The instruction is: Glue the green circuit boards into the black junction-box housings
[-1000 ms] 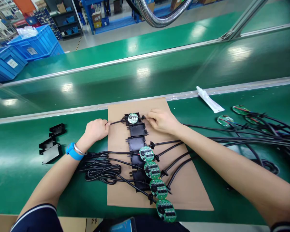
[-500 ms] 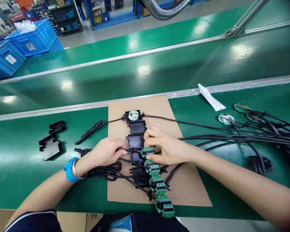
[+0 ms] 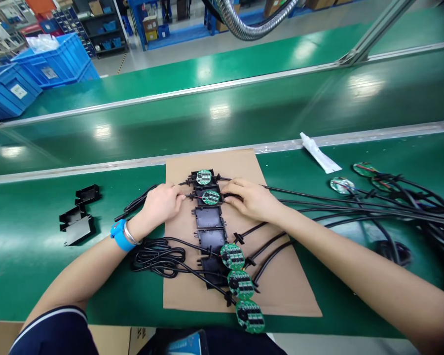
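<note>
A column of black plastic cases (image 3: pixel 208 218) lies on a cardboard sheet (image 3: pixel 240 165). In the farthest case sits a round circuit board (image 3: pixel 203 177) with cables at both sides. Over the second case is another green circuit board (image 3: pixel 210 197). My left hand (image 3: pixel 165 201) pinches the black cable on that board's left side. On its right, my right hand (image 3: pixel 248 197) is closed around the cable there, fingertips at the case's edge. Nearer me, a chain of three green circuit boards (image 3: pixel 241 284) overlaps the right side of the lower cases.
Several loose black cases (image 3: pixel 80 228) lie at left. Coiled black cables (image 3: pixel 159 259) rest beside the cardboard. At right are a white tube (image 3: pixel 320 154), more wired boards (image 3: pixel 342 185) and a cable bundle (image 3: pixel 425 213). Blue bins (image 3: pixel 55 61) stand at the back left.
Both hands have moved away from me, carrying one circuit board from the front chain to the second case. The other three boards stay in place.
</note>
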Demonstrator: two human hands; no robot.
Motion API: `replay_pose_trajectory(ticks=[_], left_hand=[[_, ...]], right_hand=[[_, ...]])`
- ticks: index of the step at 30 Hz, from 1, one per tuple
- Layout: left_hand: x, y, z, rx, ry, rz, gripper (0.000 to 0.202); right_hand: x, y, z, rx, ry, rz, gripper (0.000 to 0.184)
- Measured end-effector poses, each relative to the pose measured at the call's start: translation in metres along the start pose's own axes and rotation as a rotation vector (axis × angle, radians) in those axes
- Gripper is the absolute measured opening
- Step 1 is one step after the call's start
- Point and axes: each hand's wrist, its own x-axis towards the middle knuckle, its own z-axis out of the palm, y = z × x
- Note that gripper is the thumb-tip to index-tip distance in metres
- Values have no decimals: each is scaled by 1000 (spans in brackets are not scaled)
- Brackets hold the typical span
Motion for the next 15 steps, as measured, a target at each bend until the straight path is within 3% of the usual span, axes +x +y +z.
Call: replay_pose_trajectory(ticks=[3, 5, 9, 12, 15], left_hand=[[-14, 1, -5, 93, 54, 13, 24], [-30, 5, -13, 22, 56, 86, 24], [-67, 22, -18, -339, -145, 292, 17], [-86, 19, 2, -379, -84, 317, 15], [-66, -10, 44, -386, 7, 459, 18]], right_hand=[[-7, -16, -5, -84, 103, -28, 23], [-14, -33, -16, -32, 115, -69, 23], [-33, -68, -27, 180, -192, -145, 25], [-37, -78, -15, 140, -255, -187, 42], [-30, -67, -3, 71, -229, -322, 45]])
